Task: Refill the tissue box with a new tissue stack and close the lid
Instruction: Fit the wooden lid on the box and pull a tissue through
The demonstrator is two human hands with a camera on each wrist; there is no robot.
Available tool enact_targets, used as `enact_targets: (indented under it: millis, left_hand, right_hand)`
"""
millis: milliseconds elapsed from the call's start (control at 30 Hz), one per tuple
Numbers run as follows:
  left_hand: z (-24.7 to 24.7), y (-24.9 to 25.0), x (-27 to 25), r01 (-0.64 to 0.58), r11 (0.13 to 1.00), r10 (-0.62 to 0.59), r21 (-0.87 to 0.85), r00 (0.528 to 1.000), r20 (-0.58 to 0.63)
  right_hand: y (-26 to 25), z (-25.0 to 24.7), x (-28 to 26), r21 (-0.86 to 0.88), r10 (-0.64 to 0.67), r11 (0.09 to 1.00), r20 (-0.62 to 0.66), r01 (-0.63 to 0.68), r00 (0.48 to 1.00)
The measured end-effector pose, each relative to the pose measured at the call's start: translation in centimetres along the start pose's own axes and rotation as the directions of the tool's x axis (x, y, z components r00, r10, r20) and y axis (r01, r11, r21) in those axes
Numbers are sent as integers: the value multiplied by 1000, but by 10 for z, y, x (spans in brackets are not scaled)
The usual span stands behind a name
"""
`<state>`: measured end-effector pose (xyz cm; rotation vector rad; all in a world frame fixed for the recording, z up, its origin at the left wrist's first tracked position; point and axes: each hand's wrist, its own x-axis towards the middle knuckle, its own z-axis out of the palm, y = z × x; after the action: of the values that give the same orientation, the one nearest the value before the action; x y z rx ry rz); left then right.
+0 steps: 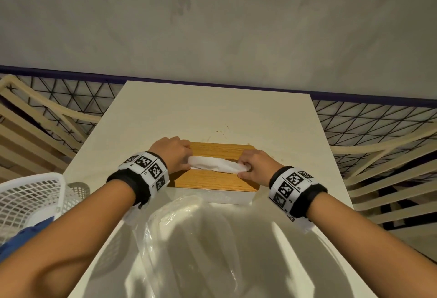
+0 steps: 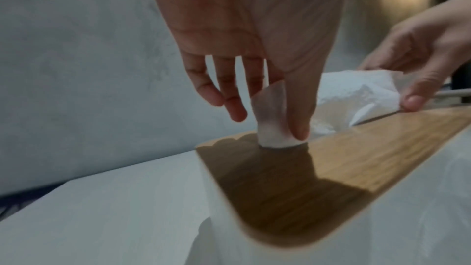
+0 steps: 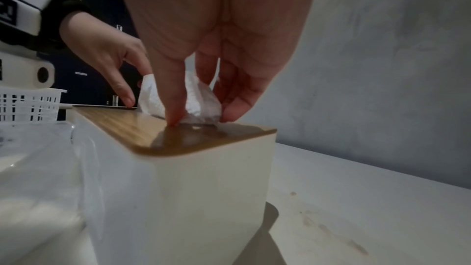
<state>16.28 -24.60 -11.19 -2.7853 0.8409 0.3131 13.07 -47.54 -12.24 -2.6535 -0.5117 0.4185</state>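
Wooden lid (image 1: 214, 180) seated flat on white tissue box (image 3: 193, 198), box resting mid-way along pale table (image 1: 236, 113). White tissue (image 1: 216, 164) drawn up through lid slot, lying along slot between both hands.

Left hand (image 1: 171, 153) at left end of slot: thumb and a finger pinching tissue end, seen clearly in left wrist view (image 2: 271, 116); remaining fingers (image 2: 230, 106) straight, spread, off the lid. Thumb tip down near wood at slot end.

Right hand (image 1: 254, 164) at right end of slot: thumb and fingertips pinching other tissue end (image 3: 201, 106), thumb tip touching lid surface (image 3: 142, 126).

Clear plastic wrapper (image 1: 189, 238), crumpled, on table just in front of box, against near side. White mesh basket (image 1: 30, 196) at left table edge, blue item (image 1: 26, 236) beside it, kind unclear. Marker-printed wristbands (image 1: 146, 169) on both wrists. Grey wall behind; lattice-patterned floor either side of table.
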Motion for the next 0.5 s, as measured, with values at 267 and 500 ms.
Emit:
enact_targets:
  millis: [267,500]
  left_hand:
    - [24,-28,-17,47,870,-95,-491,993,-74]
    - [22,-30,-15,136,697,-215,-704,976,-25]
  right_hand:
    - [6,-4,-6,211,169,968,-156,-134,973]
    - [7,6,-5,400,389,874,-234,-277,891]
